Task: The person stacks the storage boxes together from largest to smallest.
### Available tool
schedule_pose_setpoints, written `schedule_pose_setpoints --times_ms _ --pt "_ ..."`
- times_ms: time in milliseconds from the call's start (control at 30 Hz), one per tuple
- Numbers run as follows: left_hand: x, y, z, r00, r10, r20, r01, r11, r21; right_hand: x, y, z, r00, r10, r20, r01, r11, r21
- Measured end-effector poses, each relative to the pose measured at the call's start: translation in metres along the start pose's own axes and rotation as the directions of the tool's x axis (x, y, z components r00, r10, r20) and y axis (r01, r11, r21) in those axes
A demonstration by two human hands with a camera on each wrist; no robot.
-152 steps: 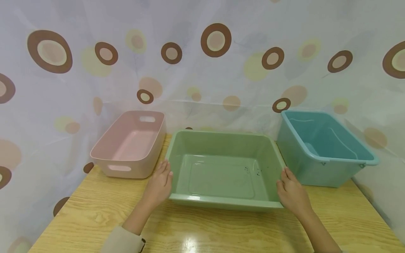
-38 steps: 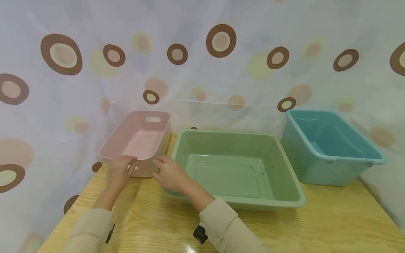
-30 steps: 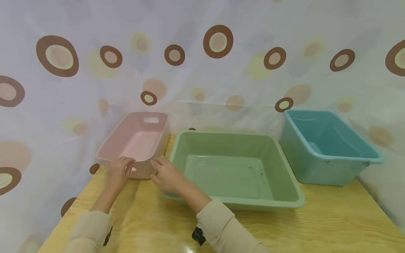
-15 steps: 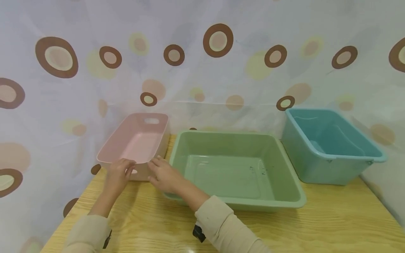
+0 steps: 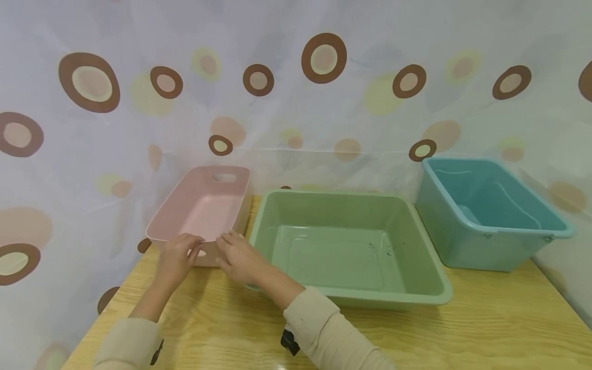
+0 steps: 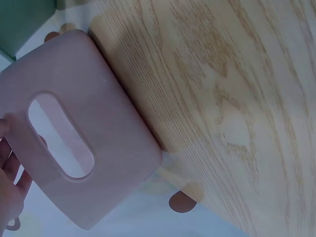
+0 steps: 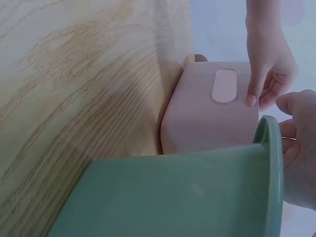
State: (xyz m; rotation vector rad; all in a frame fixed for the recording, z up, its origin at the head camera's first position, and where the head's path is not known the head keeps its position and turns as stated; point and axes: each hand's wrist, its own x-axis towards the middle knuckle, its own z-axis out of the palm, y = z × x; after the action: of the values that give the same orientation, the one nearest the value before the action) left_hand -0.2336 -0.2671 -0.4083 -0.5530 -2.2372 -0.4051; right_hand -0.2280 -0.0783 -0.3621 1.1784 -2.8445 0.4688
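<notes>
Pink bin (image 5: pixel 205 213), handle slots, upright on tabletop (image 5: pixel 485 329).

Table (image 5: pixel 222 329): 3 containers are standing on it before you. Left bin (image 5: pixel 203 216): is sitting leftmost, your left hand (image 5: pixel 176 259) holding its near rim, your right hand (image 5: pixel 241 260) lying at its near right corner. Tub (image 5: pixel 333 257): is lying between the 2 bins, just beside each. Right bin (image 5: pixel 490 203): is standing rightmost. Backdrop (image 5: pixel 361 115): is hanging behind all 3.
</notes>
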Motion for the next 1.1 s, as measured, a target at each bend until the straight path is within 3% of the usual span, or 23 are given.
schedule_pose_setpoints --times_ms 467,567,733,833,1100 --pt "-0.005 0.011 -0.009 0.998 0.001 0.067 0.0 1.0 -0.015 0.001 -0.003 0.005 0.998 0.041 0.052 -0.043 0.999 0.03" --pt "-0.008 0.011 -0.01 0.998 0.017 0.064 -0.016 1.0 -0.017 0.0 -0.003 0.005 0.999 0.023 0.03 -0.023 0.999 0.022" --pt "-0.013 0.011 -0.013 0.997 0.066 0.03 -0.066 0.998 -0.02 -0.003 -0.003 0.011 0.995 -0.076 -0.07 0.068 0.991 -0.115" --pt "-0.015 0.011 -0.015 0.996 0.092 0.011 -0.092 0.996 -0.021 -0.003 -0.005 0.013 0.988 -0.103 -0.115 0.082 0.981 -0.175" --pt "-0.02 0.011 -0.026 0.991 0.134 0.016 -0.133 0.99 -0.04 -0.006 -0.009 0.013 0.984 -0.128 -0.122 0.116 0.988 -0.099"
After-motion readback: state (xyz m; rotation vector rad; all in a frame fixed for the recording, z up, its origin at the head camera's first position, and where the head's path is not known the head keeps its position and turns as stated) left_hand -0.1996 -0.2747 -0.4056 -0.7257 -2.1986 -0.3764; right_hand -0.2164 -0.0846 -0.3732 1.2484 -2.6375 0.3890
